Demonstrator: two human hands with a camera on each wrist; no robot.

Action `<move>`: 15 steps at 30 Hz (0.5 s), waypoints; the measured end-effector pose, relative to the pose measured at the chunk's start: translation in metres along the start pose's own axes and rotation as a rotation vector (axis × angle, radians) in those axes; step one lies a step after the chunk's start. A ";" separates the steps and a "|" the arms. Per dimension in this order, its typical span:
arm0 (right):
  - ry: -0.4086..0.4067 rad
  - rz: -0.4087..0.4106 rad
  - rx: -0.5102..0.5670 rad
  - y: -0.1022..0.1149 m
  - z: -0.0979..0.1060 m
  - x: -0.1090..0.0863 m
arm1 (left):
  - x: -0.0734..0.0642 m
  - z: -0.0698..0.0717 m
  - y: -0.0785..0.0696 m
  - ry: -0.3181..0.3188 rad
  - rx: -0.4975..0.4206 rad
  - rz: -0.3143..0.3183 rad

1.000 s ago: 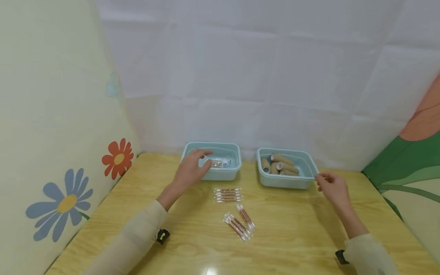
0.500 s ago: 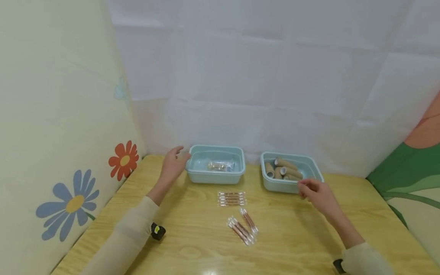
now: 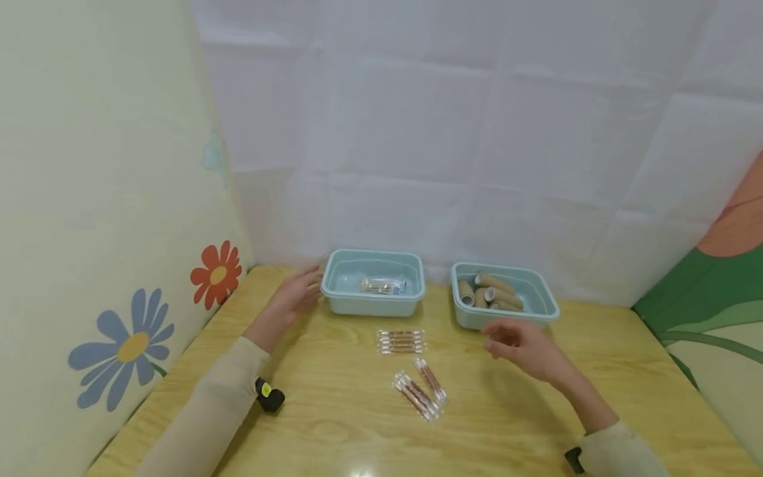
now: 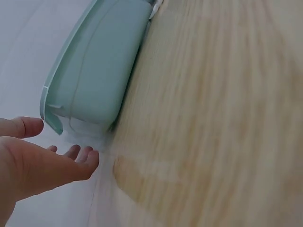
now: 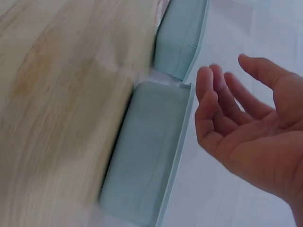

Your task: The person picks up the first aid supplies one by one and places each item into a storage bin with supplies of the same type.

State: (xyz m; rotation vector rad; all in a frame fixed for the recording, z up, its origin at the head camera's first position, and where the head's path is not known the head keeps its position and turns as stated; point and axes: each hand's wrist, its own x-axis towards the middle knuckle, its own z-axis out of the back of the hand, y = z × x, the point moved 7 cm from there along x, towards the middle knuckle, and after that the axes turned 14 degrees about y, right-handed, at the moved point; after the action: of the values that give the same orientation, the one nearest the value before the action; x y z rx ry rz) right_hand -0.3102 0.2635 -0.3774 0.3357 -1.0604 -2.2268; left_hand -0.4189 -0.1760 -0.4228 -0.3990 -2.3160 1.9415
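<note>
My left hand [image 3: 292,299] is at the left end of a pale blue plastic basin [image 3: 372,306], holding nothing, its fingers loosely extended. In the left wrist view the fingertips lie close to the basin's rim; contact is unclear. Inside that basin lies a clear packet of cotton swabs [image 3: 383,286]. In front of a second pale blue basin [image 3: 467,319] hovers my right hand [image 3: 527,348], its loosely bent fingers holding nothing in the right wrist view. That basin contains several cardboard tubes [image 3: 497,285]. On the table are packs of brown-stemmed cotton swabs [image 3: 401,342], one of them crosswise [image 3: 416,396].
Both basins stand at the back of a wood-grain table [image 3: 334,424], against a white sheet [image 3: 405,132]. A flower-painted panel [image 3: 119,199] borders the left side, and a green-leafed one [image 3: 727,298] the right. The basins have a gap between them.
My left hand has drawn back from over the left basin to its left end. My right hand has moved left, from the right basin's right corner to in front of it.
</note>
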 end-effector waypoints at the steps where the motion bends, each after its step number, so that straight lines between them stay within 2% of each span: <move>1: 0.019 0.021 -0.011 0.003 -0.002 0.001 | 0.001 0.001 0.001 0.006 -0.004 -0.002; 5: 0.044 0.061 -0.026 0.011 -0.010 0.003 | 0.004 0.002 0.004 0.038 -0.026 -0.013; 11: 0.065 0.050 -0.020 0.017 -0.018 0.007 | 0.007 -0.002 0.006 0.064 -0.041 -0.021; 15: 0.119 0.049 0.018 0.026 -0.030 0.008 | 0.011 -0.008 0.006 0.100 -0.052 -0.036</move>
State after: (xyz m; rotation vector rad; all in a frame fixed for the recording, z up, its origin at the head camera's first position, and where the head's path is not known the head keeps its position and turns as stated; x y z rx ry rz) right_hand -0.2908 0.2281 -0.3769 0.4402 -1.0147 -2.1276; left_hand -0.4268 -0.1644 -0.4280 -0.4459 -2.2986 1.8049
